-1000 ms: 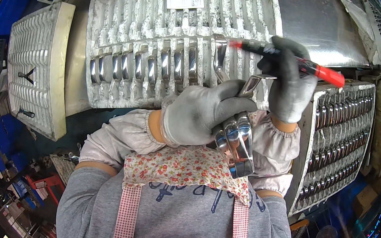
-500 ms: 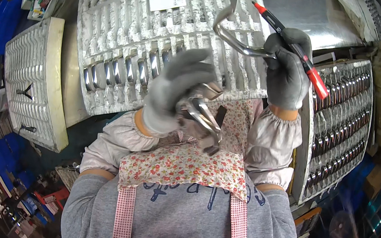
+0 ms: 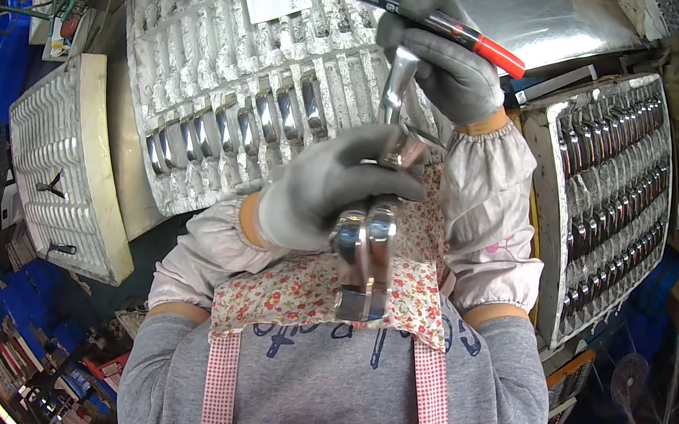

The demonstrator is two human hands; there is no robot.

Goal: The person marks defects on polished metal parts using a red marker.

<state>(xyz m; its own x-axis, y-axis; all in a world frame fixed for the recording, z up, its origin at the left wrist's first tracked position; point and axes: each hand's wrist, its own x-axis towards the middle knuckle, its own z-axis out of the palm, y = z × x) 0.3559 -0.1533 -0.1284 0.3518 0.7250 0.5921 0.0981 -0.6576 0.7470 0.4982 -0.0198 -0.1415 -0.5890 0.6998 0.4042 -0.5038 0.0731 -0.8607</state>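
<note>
My left hand (image 3: 334, 189), in a grey glove, grips a bunch of shiny chrome handle parts (image 3: 364, 256) that hang down over my floral apron. My right hand (image 3: 451, 65), also gloved, holds a red marker pen (image 3: 428, 17) pointing left and pinches the top of one more chrome part (image 3: 396, 88), which stands upright between the two hands. Both hands are raised close to my chest, above the big moulded tray.
A large silver moulded tray (image 3: 230, 62) with a row of chrome parts and a white label lies ahead. A second tray (image 3: 609, 193) packed with chrome parts sits at the right. An almost bare pale tray (image 3: 63, 159) is at the left, with blue crates beyond.
My right hand has swung the marker from pointing up-left to level and brought its chrome part down toward the left hand's bunch. The left hand's bunch has moved toward the middle.
</note>
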